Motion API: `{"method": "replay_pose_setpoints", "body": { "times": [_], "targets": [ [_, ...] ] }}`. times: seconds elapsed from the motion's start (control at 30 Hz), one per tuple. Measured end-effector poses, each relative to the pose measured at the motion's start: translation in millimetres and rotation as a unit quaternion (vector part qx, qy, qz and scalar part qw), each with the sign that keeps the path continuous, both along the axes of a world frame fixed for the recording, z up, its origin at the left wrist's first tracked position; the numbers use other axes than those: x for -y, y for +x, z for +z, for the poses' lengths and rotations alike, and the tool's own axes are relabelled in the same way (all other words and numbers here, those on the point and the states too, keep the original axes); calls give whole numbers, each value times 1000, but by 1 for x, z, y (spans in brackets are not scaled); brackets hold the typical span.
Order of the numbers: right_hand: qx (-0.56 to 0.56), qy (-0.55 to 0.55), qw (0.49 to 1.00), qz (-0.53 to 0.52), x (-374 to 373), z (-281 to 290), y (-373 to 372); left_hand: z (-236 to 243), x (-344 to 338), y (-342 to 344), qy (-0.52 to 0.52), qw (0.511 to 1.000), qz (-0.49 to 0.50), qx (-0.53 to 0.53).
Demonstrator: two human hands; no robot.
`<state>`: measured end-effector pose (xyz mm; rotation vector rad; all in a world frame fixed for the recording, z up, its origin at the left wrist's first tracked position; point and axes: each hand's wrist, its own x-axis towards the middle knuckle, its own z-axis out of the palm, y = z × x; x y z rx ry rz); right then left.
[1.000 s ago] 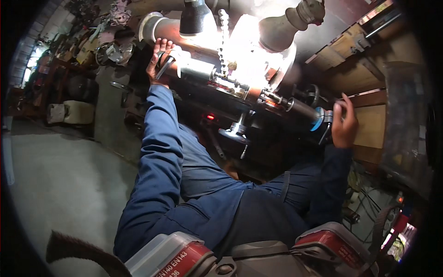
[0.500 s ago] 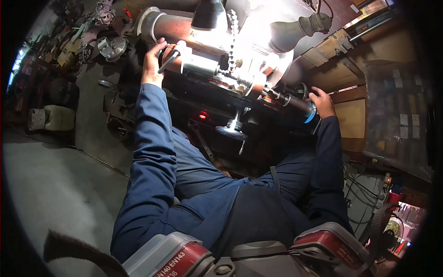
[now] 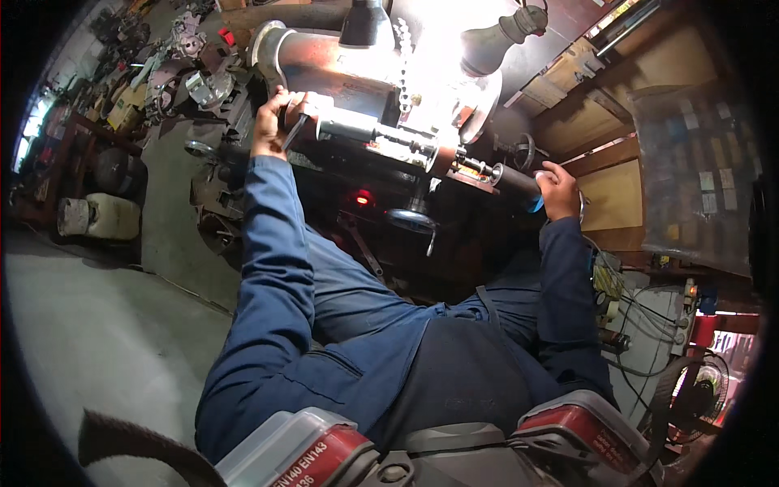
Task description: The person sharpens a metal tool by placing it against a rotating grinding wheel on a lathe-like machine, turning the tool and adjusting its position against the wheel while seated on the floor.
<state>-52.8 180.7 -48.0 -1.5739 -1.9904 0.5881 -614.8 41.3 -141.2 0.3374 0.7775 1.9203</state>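
Note:
Across the top centre lies a lathe-like machine with a row of metal shafts and a reddish-brown collar [image 3: 441, 156] under bright light. My left hand [image 3: 270, 123] is closed around the machine's left end, beside a silver cylinder [image 3: 347, 126]. A dark lever [image 3: 296, 131] slants down next to its palm. My right hand [image 3: 558, 191] is curled at the outer end of a dark cylinder [image 3: 515, 182], index finger bent over. A blue band [image 3: 535, 204] shows beside it. What the right fingers hold is hidden. Below the shafts hangs a metal handwheel [image 3: 411, 220] with a crank.
Two lamps, one black [image 3: 367, 24] and one dull metal [image 3: 495, 40], hang over the machine. Metal parts [image 3: 203, 89] crowd the left. A pale jug [image 3: 109, 217] stands at far left. On the right are a plastic-covered panel [image 3: 698, 178], cables [image 3: 641, 304] and a fan [image 3: 702, 385].
The view has shifted slightly. My right hand has turned at the cylinder's end and now covers more of the blue band. My left hand keeps its place on the machine's left end.

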Motion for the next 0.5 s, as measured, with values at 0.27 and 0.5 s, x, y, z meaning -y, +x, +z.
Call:
{"method": "replay_pose_setpoints", "body": {
  "times": [0.27, 0.5],
  "targets": [
    [-75, -48, 996, 9, 9, 11, 0, 37, 15, 21, -175, 942, 163, -235],
    [-56, -65, 996, 16, 0, 23, -14, 75, 17, 60, -160, 599, 178, -764]
  ]
}}
